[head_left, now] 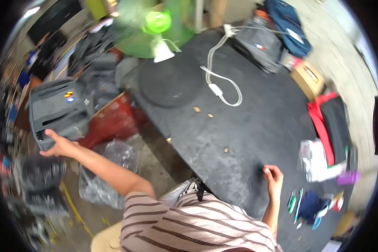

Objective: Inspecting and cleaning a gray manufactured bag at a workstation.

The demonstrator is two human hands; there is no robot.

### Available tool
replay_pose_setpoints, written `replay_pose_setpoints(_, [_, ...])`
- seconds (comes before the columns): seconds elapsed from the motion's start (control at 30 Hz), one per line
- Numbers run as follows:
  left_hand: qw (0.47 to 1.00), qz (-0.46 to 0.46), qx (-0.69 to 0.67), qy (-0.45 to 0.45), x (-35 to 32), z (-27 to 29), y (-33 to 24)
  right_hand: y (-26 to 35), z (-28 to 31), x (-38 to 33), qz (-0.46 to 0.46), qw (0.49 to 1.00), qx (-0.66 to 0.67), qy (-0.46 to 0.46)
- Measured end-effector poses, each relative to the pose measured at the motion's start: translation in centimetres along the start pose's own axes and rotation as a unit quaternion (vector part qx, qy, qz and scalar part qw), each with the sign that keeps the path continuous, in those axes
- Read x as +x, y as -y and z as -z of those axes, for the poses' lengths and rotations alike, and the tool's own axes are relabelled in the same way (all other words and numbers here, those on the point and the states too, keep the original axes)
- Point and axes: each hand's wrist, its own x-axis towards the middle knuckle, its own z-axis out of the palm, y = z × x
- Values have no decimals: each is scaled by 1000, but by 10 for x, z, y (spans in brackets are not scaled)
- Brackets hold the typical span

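Note:
Out to the left, my left hand (62, 146) is closed on the lower corner of a grey bag (56, 103) with dark pockets and a small coloured patch. Its thumb lies on the bag's face, and the other fingers are partly hidden. My right hand (274, 176) hovers over or rests on the black table (243, 130), which I cannot tell. Its fingers are curled, and nothing shows in them. The small brown piece (226, 150) lies nearest to it on the left, with two more pieces (203, 112) farther off.
A green fan (158, 23) and a looped white cable (216, 89) are at the table's far side. Grey and blue bags (260, 44), a cardboard box (307, 80), red-black fabric (329, 126) and green-handled tools (292, 201) line its right. Clear plastic (109, 176) lies at lower left.

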Motion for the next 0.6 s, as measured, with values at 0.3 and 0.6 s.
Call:
replay_pose_setpoints(0.3, [982, -84, -6, 171, -188, -67, 51, 5, -5, -24, 47, 992, -108, -35])
replay_pose_setpoints(0.6, [351, -259, -203, 877, -457, 105, -54, -35, 66, -88, 68, 903, -319, -280])
